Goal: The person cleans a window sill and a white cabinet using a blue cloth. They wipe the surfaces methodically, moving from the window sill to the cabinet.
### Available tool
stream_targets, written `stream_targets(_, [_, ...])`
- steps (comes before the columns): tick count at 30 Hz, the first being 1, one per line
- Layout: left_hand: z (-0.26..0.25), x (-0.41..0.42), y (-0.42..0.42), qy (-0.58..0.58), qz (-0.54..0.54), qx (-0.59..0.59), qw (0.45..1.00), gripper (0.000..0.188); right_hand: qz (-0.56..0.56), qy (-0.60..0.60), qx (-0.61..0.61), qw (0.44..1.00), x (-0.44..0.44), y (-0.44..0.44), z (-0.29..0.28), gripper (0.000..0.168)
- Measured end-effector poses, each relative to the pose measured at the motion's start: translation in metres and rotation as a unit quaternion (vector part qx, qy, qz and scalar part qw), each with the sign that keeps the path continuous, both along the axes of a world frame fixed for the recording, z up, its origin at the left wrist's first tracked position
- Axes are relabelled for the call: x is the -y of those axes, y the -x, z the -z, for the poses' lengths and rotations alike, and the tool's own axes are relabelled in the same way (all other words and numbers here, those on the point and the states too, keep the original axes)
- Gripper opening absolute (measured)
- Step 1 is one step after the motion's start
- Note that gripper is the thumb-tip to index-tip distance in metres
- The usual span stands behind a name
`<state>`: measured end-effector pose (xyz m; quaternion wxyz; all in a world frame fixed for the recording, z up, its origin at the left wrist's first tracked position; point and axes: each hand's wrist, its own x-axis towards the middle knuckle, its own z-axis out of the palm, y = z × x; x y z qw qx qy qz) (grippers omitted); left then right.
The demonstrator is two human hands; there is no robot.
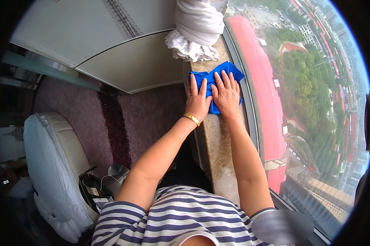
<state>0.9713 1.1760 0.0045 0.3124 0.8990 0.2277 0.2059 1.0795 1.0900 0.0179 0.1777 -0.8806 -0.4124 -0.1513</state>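
A blue cloth (209,81) is spread, with creases and folded corners, on a narrow brown marble windowsill (218,147). My left hand (197,101) rests on its left part near the sill's inner edge, fingers apart, a gold-coloured bracelet on the wrist. Beside it, my right hand (227,97) lies flat on the cloth's right part, close to the window frame (251,123). Both palms face down, and neither hand is closed around the cloth. The thumbs are close together. Part of the cloth is hidden beneath the hands.
Gathered white curtain fabric (200,23) rests on the sill's far end. Window glass (308,92) runs along the right. Below left are a purple carpet (74,101), a light padded seat (66,132) bearing a white quilt (52,172), and a black bag (91,186).
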Motion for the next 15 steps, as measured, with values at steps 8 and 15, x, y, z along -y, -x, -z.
stream_targets(8, [0.009,0.092,0.096,0.137,0.058,0.08,0.986,0.074,0.012,0.046,-0.066,0.997,0.089,0.098,-0.02,0.046])
stream_targets(15, [0.013,0.065,0.058,0.171,0.0,0.102,0.98,0.073,0.0,-0.006,-0.044,0.999,0.049,0.06,-0.019,0.041])
